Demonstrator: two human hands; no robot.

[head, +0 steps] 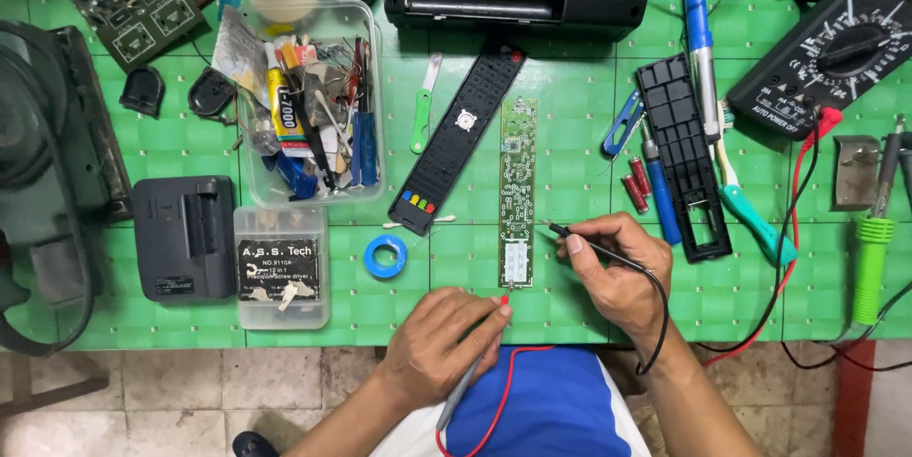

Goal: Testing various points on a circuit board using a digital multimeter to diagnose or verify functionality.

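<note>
Green and long, the narrow circuit board (pixel 517 193) lies flat on the green tiled tabletop (pixel 570 96), its near end just ahead of both hands. The right hand (pixel 617 272) has its fingers closed in a pen grip around the black probe (pixel 594 246), whose tip points left and sits just beside the board's right edge, close to the white patch at the near end; whether the tip touches the board cannot be told. Its black lead curls back past the wrist. The left hand (pixel 446 341) is curled shut around the red probe (pixel 475 367), with the red tip poking out past the fingertips just below the board's near end, and the red lead loops down over the blue cloth on the lap.

Left of the board, just beyond the left fingers, a black remote-control front (pixel 454 143) lies slanted, coloured buttons at its near end. A blue roll of tape (pixel 386 256) rests near it. Beyond the right fingers sit a black remote back cover (pixel 682 158), a blue screwdriver (pixel 655 186) and a teal toothbrush (pixel 750 215). Farther right lies the multimeter (pixel 836 48). Well to the left are a clear tub of tools (pixel 309 101) and a small clear screwdriver case (pixel 281 267).
</note>
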